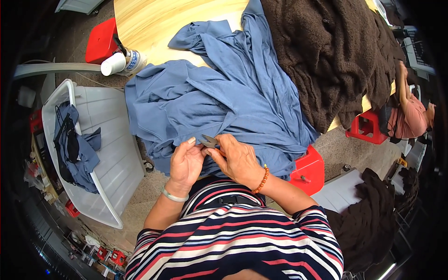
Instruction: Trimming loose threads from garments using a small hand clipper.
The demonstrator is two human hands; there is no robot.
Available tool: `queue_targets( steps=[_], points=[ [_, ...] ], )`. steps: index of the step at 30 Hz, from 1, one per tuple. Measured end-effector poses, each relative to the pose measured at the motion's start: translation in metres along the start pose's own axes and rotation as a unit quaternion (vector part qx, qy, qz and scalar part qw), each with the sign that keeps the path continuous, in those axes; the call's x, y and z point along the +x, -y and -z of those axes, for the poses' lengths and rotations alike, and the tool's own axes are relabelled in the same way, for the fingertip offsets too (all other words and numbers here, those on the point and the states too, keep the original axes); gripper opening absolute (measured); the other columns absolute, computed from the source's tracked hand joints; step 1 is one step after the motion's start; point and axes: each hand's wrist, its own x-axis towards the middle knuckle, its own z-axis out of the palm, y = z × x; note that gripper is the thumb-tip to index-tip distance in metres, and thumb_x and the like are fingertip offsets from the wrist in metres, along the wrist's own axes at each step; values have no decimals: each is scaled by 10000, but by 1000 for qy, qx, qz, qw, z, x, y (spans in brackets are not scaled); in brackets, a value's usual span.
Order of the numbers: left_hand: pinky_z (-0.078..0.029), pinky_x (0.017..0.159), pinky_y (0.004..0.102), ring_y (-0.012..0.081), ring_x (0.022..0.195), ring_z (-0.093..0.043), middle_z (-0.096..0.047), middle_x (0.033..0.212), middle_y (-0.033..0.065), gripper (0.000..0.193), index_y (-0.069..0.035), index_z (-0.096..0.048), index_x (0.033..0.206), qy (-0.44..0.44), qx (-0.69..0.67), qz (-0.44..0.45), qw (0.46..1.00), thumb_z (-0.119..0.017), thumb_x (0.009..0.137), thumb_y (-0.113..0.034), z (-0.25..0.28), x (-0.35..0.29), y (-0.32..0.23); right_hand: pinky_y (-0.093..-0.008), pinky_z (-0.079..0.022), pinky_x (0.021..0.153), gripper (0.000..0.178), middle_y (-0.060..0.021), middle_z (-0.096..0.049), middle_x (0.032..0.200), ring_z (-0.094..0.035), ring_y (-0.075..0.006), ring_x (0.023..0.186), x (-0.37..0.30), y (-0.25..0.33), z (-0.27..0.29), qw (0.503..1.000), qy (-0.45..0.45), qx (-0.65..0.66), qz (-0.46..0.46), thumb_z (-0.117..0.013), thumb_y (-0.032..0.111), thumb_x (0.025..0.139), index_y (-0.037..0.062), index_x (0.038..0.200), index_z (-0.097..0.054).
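At the far left, a white plastic bin [112, 126] holds blue clothing [87, 156] mixed with black material. To its right, a white cup [113, 64] lies on its side at the edge of the wood-toned table [158, 23]. Near the centre, the left hand [185, 168] is raised in front of the body, its thumb upright and its fingertips close to the tool; whether it pinches a thread or an edge of cloth cannot be told. The blue garment [212, 100] is heaped over the near side of the table and hangs toward the lap. Small metal snips [208, 141] are gripped in the right hand [240, 161], their blades pointing toward the left thumb. Good handling here probably calls for a taut pinch in the left hand, its thumb clear of the blades, short strokes with the tips alone, and loose folds kept out of the bite. Farther right stand a red stool [312, 170], a mound of dark brown fabric [322, 56] and, at the margin, a seated co-worker [410, 116].
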Motion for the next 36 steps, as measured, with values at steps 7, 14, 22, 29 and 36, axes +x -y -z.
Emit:
queue_targets(
  steps=[7, 14, 22, 29, 36],
  points=[
    [-417, 1009, 397, 260, 1143, -577, -654, 1175, 145, 302, 24, -635, 1116, -7, -9, -10, 1000, -461, 969, -173, -3, 0, 2, -415, -486, 542, 269, -142, -609, 809, -625, -338, 648, 3, -3, -3, 999, -28, -21, 18, -679, 191, 888, 16, 1043, -546],
    [-411, 1021, 413, 272, 1152, -574, -653, 1176, 152, 280, 23, -649, 1078, -16, -13, -11, 1000, -461, 969, -154, -2, 1, 3, -420, -484, 551, 266, -135, -612, 804, -628, -334, 658, 6, -6, -5, 997, -23, -62, 25, -664, 208, 896, 17, 1030, -537],
    [-408, 1027, 399, 250, 1110, -594, -663, 1156, 159, 287, 18, -648, 1059, -2, -31, -12, 999, -453, 976, -176, 2, 2, 3, -407, -474, 562, 204, -112, -588, 764, -626, -297, 676, 10, -5, -6, 994, -18, -94, 53, -651, 186, 898, 42, 930, -510],
    [-402, 1031, 400, 251, 1115, -591, -664, 1154, 157, 284, 16, -647, 1058, 1, -29, -13, 999, -454, 974, -174, 3, 3, 2, -410, -479, 559, 194, -108, -588, 731, -625, -298, 649, 12, -6, -8, 995, -9, -88, 56, -623, 203, 917, 54, 899, -500],
    [-383, 1048, 412, 260, 1144, -579, -657, 1191, 158, 324, 26, -634, 1127, 2, -20, -12, 1000, -451, 959, -184, 4, 4, 3, -436, -481, 534, 207, -139, -610, 699, -628, -335, 621, 13, -11, -8, 997, -9, -50, 55, -607, 215, 936, 44, 908, -495]
  ],
)
